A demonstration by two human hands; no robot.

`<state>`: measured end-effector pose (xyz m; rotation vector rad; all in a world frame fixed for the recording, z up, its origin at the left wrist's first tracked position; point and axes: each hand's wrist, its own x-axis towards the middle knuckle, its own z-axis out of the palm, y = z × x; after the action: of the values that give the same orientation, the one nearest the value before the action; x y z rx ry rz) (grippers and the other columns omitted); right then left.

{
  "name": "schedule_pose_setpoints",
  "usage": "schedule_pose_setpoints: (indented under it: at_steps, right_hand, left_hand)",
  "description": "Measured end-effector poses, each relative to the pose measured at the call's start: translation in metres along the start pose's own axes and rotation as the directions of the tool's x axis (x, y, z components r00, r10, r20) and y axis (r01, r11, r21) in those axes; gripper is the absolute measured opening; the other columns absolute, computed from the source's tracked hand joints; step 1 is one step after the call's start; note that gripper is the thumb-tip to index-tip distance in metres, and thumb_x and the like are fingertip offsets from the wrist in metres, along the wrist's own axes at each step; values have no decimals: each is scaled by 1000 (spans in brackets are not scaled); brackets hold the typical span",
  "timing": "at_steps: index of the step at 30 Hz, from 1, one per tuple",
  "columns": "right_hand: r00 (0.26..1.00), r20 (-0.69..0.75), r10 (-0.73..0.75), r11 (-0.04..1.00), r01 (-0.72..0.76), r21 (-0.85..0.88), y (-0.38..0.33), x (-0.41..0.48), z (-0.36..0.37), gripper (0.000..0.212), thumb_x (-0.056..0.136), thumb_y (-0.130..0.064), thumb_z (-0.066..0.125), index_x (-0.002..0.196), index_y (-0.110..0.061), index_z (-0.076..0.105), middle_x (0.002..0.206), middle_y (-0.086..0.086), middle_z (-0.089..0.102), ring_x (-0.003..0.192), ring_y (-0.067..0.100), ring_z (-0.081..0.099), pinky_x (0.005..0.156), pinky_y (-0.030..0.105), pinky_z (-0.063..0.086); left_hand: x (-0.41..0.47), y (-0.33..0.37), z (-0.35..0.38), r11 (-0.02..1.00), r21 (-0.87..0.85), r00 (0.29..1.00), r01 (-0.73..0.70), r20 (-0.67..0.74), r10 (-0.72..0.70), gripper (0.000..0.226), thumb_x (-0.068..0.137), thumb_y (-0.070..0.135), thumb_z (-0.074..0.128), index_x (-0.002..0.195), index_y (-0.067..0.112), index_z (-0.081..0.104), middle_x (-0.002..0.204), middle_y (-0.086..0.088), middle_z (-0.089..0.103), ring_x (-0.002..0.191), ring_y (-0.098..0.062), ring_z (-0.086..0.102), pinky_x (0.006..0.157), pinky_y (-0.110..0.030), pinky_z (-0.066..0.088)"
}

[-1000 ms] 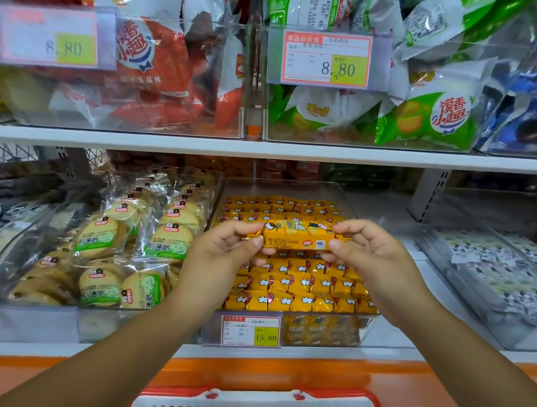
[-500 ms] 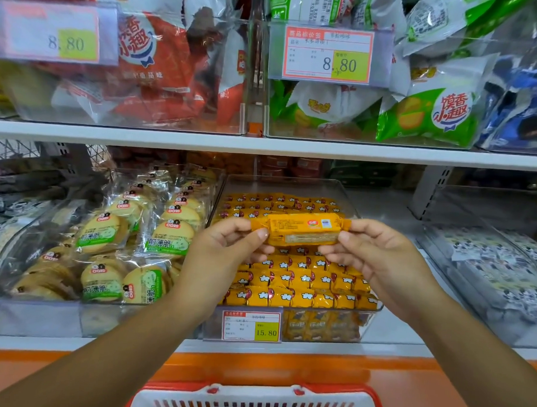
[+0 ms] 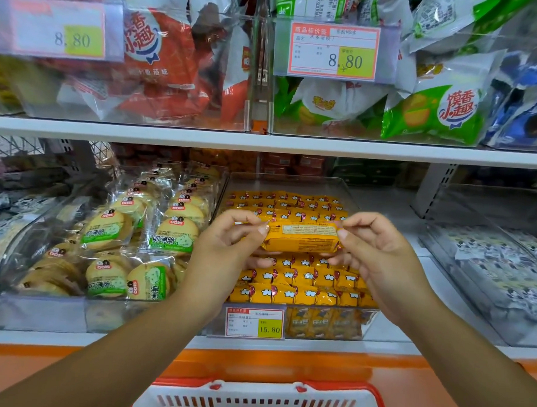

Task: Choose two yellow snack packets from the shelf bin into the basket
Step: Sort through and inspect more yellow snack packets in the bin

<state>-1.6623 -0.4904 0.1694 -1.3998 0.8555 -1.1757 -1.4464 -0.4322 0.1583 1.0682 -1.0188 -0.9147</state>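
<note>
One yellow snack packet (image 3: 302, 237) is held level above the clear shelf bin (image 3: 292, 183), its printed back side facing me. My left hand (image 3: 226, 247) pinches its left end and my right hand (image 3: 378, 253) pinches its right end. The bin below is packed with several rows of the same yellow packets (image 3: 298, 283). A white basket with a red rim (image 3: 260, 398) sits at the bottom edge of the view, under my arms; its inside is mostly out of frame.
Left of the yellow bin lies a bin of round biscuits in clear green-labelled wrappers (image 3: 132, 235). A bin of white patterned packets (image 3: 496, 266) stands at the right. The upper shelf (image 3: 263, 142) holds red and green bags behind price tags. An orange ledge (image 3: 255, 364) runs below.
The packet has been rotated between my fingers, from its yellow front to its printed back side. Both hands have stayed at its ends above the bin.
</note>
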Motion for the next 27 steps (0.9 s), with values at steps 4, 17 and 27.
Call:
schedule_pose_setpoints:
  at_steps: [4, 17, 27]
  right_hand:
    - [999, 38, 20, 999, -22, 44, 1, -1, 0, 25, 77, -28, 70, 101, -18, 71, 102, 7, 76, 87, 27, 74, 76, 29, 61]
    - [998, 49, 34, 998, -36, 51, 0, 1, 0, 54, 68, -42, 74, 112, -11, 65, 87, 15, 76, 82, 27, 74, 70, 25, 59]
    - [998, -31, -52, 993, 49, -112, -9, 7, -2, 23, 85, -24, 70, 105, -14, 62, 92, 1, 77, 82, 17, 75, 68, 23, 58]
  left_hand:
    - [0, -1, 1, 1000, -16, 1000, 11, 4, -11, 28, 82, 31, 69, 106, 17, 74, 100, -5, 77, 88, -21, 75, 69, -24, 60]
    - [4, -8, 2, 996, 93, 1000, 12, 23, -15, 12, 93, 22, 64, 98, 14, 72, 83, -6, 77, 80, -21, 76, 65, -21, 58]
    - [11, -3, 4, 658, 696, 956, -286, 159, 247, 21, 95, 46, 53, 102, 34, 69, 99, 16, 71, 94, 1, 64, 74, -8, 46]
